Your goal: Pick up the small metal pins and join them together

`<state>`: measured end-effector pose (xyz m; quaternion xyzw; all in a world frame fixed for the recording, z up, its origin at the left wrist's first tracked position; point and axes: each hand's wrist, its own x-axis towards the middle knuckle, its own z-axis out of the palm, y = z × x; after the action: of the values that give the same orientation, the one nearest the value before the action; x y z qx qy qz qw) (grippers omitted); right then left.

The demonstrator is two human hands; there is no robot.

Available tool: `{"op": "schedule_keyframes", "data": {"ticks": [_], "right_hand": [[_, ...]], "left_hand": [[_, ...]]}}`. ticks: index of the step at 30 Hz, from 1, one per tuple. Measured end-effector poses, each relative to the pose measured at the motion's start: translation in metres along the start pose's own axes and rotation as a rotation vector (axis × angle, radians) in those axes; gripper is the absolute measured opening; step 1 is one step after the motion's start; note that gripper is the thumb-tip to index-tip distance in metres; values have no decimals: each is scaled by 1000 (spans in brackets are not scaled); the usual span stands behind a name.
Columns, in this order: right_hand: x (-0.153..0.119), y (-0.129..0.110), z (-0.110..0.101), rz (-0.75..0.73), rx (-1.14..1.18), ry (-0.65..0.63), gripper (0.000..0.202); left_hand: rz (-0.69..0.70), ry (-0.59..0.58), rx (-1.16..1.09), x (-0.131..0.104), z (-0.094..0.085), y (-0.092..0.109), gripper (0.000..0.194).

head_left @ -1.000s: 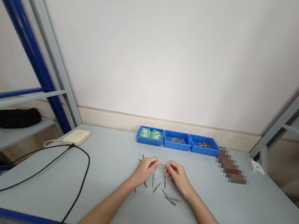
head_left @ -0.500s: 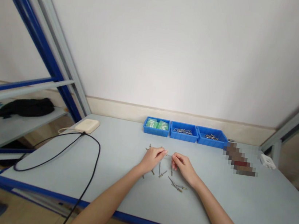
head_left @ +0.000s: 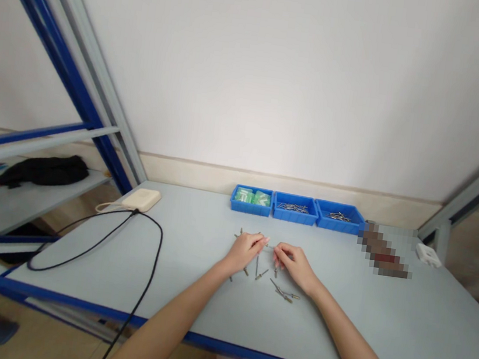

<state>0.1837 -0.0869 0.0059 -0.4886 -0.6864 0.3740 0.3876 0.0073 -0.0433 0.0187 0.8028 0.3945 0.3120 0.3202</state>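
Rivets (head_left: 261,275), at least 7, lie loose on the table (head_left: 379,327), on the person's side of the middle bin (head_left: 294,217); the hands may hide others. At least 2 of them overlap in the clump farthest out from that bin. The 2 hands meet between bin and clump. The left hand (head_left: 247,252), out to the left of the middle bin, is nearly closed, thumb and finger pinching 1 end of a thin piece (head_left: 270,248). The right hand (head_left: 294,262), straight out from the bin, has curled fingers pinching the other end. Beside the middle bin stand 1 left bin (head_left: 251,209), with 2 green-and-white packets (head_left: 262,198), and 1 right bin (head_left: 339,224). Metal pins (head_left: 293,208) in the middle bin are too small to count.
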Motion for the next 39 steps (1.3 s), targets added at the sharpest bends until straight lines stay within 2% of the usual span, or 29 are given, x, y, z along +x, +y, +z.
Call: {"op": "schedule_keyframes", "data": {"ticks": [6, 12, 15, 18, 21, 23, 25, 28, 31, 33, 37, 39], "right_hand": [[1, -1, -5, -20, -9, 66, 35], [-3, -8, -3, 8, 47, 35, 42], [1, -5, -11, 2, 41, 84, 42], [18, 7, -41, -6, 5, 261, 44], [39, 19, -92, 89, -178, 481, 52], [47, 23, -127, 271, -536, 548, 56], [47, 24, -154, 362, -704, 581, 51], [35, 21, -169, 432, -871, 620, 43], [16, 18, -156, 455, -1004, 620, 40], [2, 16, -134, 406, -1000, 525, 37], [-28, 13, -73, 125, -693, 238, 30], [-38, 13, -45, 60, -578, 182, 29]], "left_hand": [[-1, -9, -30, 0, 0, 3, 35], [21, -8, -4, 0, 2, 1, 46], [8, 17, -26, -1, -1, 3, 48], [-3, 45, -46, -1, -4, 2, 48], [-7, 51, -48, 0, -5, 0, 49], [-1, 48, -41, 1, -5, -1, 49], [12, 42, -29, 1, -4, -1, 48], [29, 43, -4, 1, -4, -1, 46], [35, 51, 16, 1, -4, -3, 45], [45, 57, 19, 2, -4, -4, 44], [55, 88, 27, 2, -6, -2, 36], [39, 95, 28, 2, -7, 0, 32]]}}
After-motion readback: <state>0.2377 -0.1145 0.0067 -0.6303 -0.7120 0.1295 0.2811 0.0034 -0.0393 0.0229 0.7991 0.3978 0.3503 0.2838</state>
